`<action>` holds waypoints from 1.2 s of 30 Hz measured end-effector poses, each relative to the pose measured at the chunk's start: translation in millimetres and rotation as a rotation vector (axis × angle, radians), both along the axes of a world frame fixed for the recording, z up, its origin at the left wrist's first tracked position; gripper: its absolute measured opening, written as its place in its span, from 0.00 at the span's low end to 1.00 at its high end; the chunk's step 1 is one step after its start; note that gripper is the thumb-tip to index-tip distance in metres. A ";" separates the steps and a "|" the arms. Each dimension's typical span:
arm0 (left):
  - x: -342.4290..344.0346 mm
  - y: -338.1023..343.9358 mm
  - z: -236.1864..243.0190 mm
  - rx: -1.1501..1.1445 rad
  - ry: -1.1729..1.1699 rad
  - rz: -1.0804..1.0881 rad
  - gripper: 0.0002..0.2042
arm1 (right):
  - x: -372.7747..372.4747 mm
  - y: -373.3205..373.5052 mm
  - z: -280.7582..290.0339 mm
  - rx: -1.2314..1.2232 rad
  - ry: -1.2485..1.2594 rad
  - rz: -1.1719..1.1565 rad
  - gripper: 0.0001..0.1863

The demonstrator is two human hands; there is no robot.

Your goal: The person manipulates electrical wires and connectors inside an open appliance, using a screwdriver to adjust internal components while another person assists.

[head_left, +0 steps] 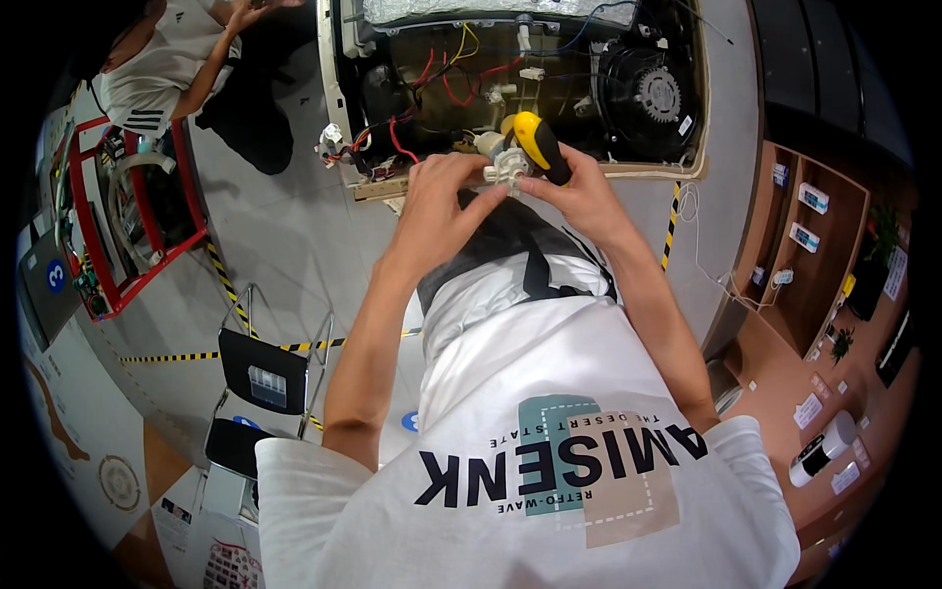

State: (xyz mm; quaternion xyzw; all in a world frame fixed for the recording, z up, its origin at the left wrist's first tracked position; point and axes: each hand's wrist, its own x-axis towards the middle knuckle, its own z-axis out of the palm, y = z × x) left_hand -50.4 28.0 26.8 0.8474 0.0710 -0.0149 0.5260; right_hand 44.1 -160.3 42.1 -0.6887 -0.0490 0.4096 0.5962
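Observation:
My left hand (439, 208) is closed, its thumb and fingers on a small white plastic part with short stubs (508, 169). On the part's other side, my right hand (587, 201) is closed too, with its thumb against the same part. A yellow and black screwdriver (540, 145) rests in the right hand, handle upward; its shaft is not visible. Both hands are at the near edge of an opened appliance (471, 106). Behind the part sits a cream-coloured cylindrical piece (488, 144), partly covered.
Inside the appliance are a round black fan (655, 93) and loose coloured wires (456, 74). White connectors (334, 142) hang over its left corner. A red frame (128, 285) and another person (167, 69) are at left, a black chair (260, 371) behind left, a wooden shelf (819, 187) at right.

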 end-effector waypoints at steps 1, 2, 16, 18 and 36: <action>0.9 -1.3 -4.2 -0.052 0.026 0.027 0.15 | 0.4 1.1 -0.2 0.015 0.014 -0.009 0.21; 1.3 -0.8 -8.5 -0.096 0.068 0.039 0.14 | 0.6 2.3 0.4 0.011 0.021 -0.012 0.21; 12.1 9.3 -22.2 -0.623 0.300 0.120 0.11 | 5.2 14.3 -0.9 0.044 0.072 -0.112 0.27; 13.6 9.5 -18.8 -0.665 0.308 0.132 0.11 | 5.9 15.3 1.1 0.034 0.029 -0.068 0.29; 10.0 26.5 -18.6 -0.300 0.169 0.138 0.13 | 35.7 0.3 -10.7 0.285 0.403 -0.534 0.15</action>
